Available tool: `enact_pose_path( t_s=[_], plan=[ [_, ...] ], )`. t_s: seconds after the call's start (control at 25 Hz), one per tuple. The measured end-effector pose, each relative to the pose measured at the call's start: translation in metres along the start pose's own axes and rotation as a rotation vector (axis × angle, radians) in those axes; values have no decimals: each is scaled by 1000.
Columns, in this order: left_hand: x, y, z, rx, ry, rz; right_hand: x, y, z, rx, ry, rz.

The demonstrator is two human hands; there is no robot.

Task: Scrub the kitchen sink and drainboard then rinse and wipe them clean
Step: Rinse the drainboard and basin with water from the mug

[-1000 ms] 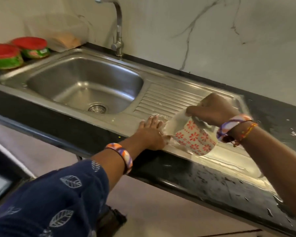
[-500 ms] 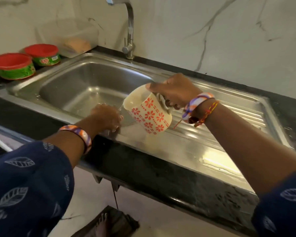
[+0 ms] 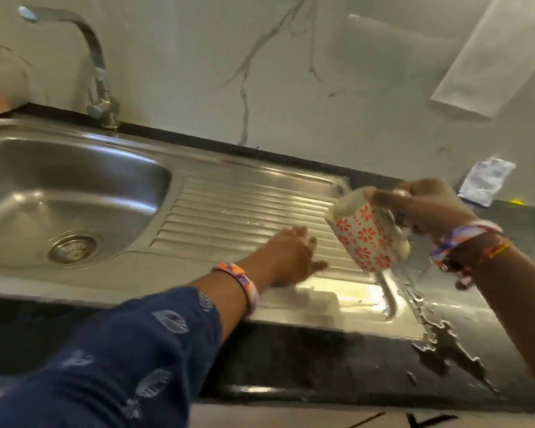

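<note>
While wet, drainboard [image 3: 247,208] gleams, ridged steel

Wet stainless sink [image 3: 74,193] with a round drain [image 3: 72,248], its ribbed drainboard [image 3: 247,208] to the right.

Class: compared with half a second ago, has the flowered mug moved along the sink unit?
Yes. The mug was beside the basin; it is now tilted over the drainboard's far end, away from the tap.
</note>
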State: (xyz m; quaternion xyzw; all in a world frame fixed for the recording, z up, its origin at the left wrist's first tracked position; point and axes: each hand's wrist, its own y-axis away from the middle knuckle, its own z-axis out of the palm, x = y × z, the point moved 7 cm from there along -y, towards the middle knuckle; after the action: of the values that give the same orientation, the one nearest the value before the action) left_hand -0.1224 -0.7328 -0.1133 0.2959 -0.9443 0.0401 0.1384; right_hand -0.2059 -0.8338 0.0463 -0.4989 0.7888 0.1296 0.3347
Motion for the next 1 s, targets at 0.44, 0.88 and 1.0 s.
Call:
enact_pose_path(
  t_s=[0.44,0.88,1.0],
  plan=[
    [29,-67,32,-31,4,121,44,-36,22,-61,406,107],
    [-233,32,-43,38,-85,-366,-104,-79,160,-179,126,-55],
    [-260,40,-61,33,-76,-478,-109,-80,163,-127,-181,-7]
  ],
)
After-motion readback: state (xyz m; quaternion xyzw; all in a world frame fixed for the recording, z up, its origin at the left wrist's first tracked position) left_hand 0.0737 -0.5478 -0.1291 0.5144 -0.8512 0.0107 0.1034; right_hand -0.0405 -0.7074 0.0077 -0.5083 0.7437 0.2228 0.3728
